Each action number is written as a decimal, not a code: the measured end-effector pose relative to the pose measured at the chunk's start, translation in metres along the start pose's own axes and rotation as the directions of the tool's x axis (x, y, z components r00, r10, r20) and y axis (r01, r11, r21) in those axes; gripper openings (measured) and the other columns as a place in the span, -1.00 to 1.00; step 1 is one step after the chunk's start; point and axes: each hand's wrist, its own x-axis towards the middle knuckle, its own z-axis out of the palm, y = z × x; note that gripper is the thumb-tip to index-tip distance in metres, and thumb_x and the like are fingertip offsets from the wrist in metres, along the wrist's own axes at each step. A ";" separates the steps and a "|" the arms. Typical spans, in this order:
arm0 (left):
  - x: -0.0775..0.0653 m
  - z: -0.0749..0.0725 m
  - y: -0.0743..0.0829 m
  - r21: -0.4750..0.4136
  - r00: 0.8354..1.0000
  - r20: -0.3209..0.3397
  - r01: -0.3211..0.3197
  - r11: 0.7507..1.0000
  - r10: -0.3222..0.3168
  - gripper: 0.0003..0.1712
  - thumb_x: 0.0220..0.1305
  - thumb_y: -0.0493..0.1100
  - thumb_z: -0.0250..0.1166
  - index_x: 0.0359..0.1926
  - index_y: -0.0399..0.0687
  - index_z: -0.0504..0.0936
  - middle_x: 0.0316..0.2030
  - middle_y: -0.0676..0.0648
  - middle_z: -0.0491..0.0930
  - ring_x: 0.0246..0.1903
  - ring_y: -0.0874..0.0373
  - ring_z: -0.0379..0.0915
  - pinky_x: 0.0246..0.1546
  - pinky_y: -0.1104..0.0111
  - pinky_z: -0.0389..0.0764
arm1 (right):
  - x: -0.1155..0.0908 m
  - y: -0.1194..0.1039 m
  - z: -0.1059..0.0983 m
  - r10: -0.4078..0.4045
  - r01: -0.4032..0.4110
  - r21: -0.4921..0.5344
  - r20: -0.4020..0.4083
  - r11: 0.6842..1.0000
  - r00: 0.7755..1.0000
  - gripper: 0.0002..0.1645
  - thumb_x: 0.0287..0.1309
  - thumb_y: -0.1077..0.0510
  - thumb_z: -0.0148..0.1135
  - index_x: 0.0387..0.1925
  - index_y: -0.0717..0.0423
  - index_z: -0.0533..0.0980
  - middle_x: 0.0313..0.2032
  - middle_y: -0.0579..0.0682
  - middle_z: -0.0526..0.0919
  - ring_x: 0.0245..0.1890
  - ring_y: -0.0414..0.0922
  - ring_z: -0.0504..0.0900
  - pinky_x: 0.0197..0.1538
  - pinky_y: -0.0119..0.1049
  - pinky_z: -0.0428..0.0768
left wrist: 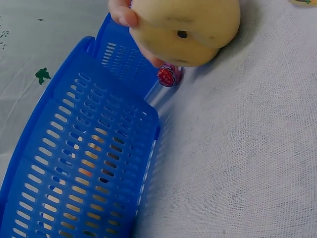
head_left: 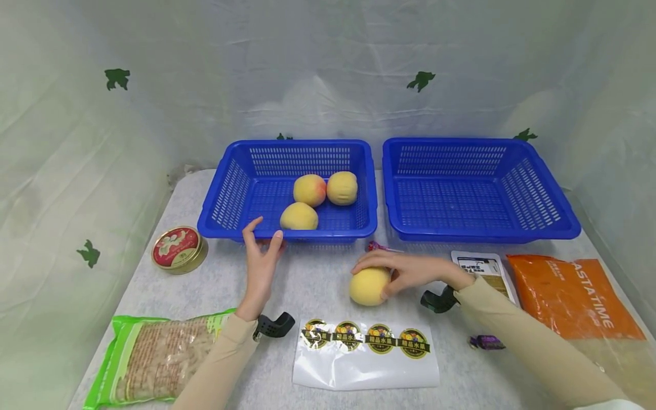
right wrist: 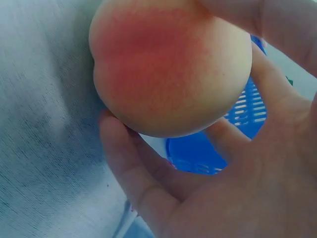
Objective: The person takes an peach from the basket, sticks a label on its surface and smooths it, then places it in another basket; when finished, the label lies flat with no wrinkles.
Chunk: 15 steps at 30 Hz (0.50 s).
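My right hand (head_left: 410, 270) grips a yellow peach (head_left: 369, 286) close over the table, in front of the gap between two blue baskets. In the right wrist view the fingers curl around this peach (right wrist: 163, 69), which has a red blush on one side. At the front rim of the left blue basket (head_left: 230, 232), my left hand (head_left: 262, 267) has its thumb and index finger spread apart. Inside that basket lie three more peaches (head_left: 299, 216). The left wrist view shows the basket wall (left wrist: 89, 148) and the gripped peach (left wrist: 198, 25), but no left fingers.
The right blue basket (head_left: 482, 234) stands at the back. A sticker sheet (head_left: 366, 370), a green-edged bag (head_left: 159, 359) and a round red tin (head_left: 177, 249) lie around the hands. Rightward are an orange bag (head_left: 569, 296), a white packet (head_left: 482, 265) and purple candy (head_left: 487, 342).
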 end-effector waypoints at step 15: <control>-0.006 0.011 0.005 0.069 0.993 -0.082 -0.082 0.994 0.088 -0.42 0.26 -0.23 0.11 0.19 -0.30 0.06 -0.08 -0.27 0.25 -0.20 0.00 0.29 -0.09 0.34 0.46 | 0.002 0.000 -0.004 0.024 -0.024 0.007 0.028 1.000 0.999 -0.34 0.10 0.10 0.20 0.25 -0.06 0.24 0.29 0.10 0.08 0.27 -0.06 0.02 -0.01 -0.15 0.37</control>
